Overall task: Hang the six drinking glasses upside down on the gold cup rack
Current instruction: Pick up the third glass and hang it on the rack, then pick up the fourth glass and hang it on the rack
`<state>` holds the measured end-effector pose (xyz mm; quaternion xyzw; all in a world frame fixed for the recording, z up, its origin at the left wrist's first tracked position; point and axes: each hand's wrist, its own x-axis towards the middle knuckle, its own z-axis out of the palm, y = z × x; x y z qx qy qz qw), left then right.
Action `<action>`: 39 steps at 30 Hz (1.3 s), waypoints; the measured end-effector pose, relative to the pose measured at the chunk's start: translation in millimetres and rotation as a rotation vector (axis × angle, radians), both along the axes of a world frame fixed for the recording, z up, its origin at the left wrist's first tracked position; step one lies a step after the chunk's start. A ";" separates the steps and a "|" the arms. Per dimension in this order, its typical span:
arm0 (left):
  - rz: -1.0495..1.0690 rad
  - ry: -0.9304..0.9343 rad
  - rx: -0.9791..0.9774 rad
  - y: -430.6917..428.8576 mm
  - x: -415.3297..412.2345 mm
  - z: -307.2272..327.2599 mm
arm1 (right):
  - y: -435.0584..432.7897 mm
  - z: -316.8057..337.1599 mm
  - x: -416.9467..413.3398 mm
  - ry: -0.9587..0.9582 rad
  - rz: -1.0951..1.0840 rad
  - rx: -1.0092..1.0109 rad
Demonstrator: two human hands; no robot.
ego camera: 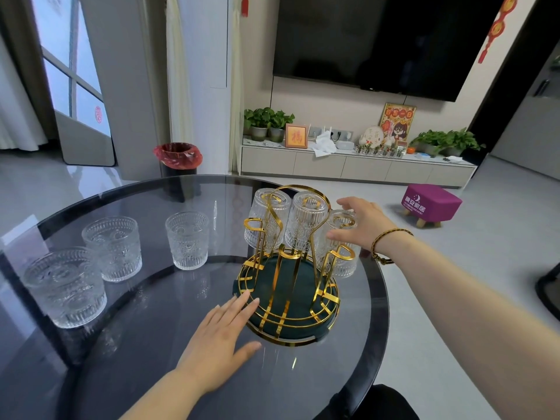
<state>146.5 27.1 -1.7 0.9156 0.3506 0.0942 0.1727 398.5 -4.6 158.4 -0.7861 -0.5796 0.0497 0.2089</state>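
Note:
The gold cup rack [288, 292] with a dark green base stands on the right half of the round glass table [151, 344]. Three embossed glasses hang upside down on it: one at back left [266, 219], one in the middle [306, 222], one at the right [339, 256]. Three more glasses stand upright on the table: one near the rack [188, 239], one further left [113, 248], one at the near left [66, 286]. My left hand [221, 338] lies flat with fingertips touching the rack's base rim. My right hand [362, 222] wraps loosely around the right hanging glass, fingers spread.
The table's edge curves close to the right of the rack. On the floor beyond are a purple stool [430, 204] and a bin with a red bag [178, 159]. A TV cabinet with plants stands against the far wall.

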 end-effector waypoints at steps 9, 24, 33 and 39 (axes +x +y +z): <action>0.053 -0.100 -0.074 -2.6 -2.4 5.9 | -33.6 22.9 -15.1 -0.032 -0.012 0.318; 0.410 -0.054 0.060 18.6 -126.3 2.1 | 13.5 -52.6 -201.6 0.516 0.440 0.419; 0.423 -0.015 0.096 26.3 -134.1 -14.1 | 125.9 -144.3 -214.5 0.696 0.004 0.120; 0.423 -0.039 0.098 28.4 -134.6 -20.2 | 163.2 -156.9 -214.8 0.584 -0.192 0.101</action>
